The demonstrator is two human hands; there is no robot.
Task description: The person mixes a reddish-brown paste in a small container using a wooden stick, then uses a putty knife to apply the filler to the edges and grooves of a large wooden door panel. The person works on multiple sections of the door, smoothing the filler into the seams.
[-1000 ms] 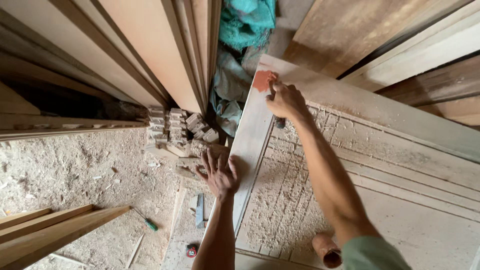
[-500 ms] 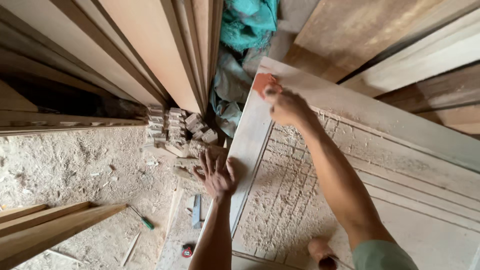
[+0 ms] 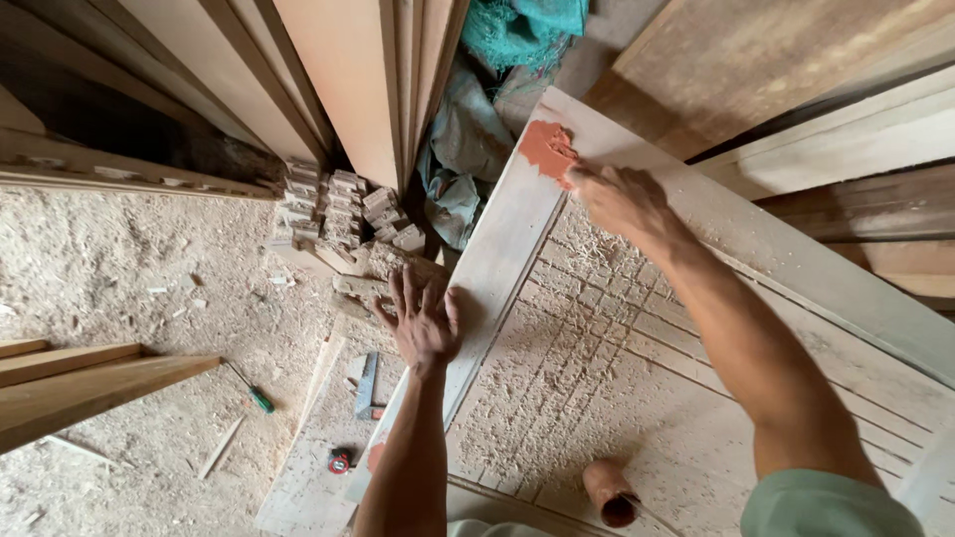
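**Hands on the carved door panel**

The right hand [image 3: 622, 199] presses a reddish-orange piece of sandpaper [image 3: 549, 149] flat against the top corner of the wooden door panel [image 3: 597, 368], fingers closed over its edge. The left hand [image 3: 426, 320] lies open, fingers spread, braced on the panel's left rail. Sawdust covers the carved grid. A green-handled screwdriver [image 3: 254, 391] lies on the dusty floor, well apart.

The right hand [image 3: 619, 199] has slid the orange sandpaper [image 3: 548, 149] a little farther up the door frame [image 3: 497, 254], toward its top corner. The left hand [image 3: 426, 320] has shifted slightly along the frame's edge.
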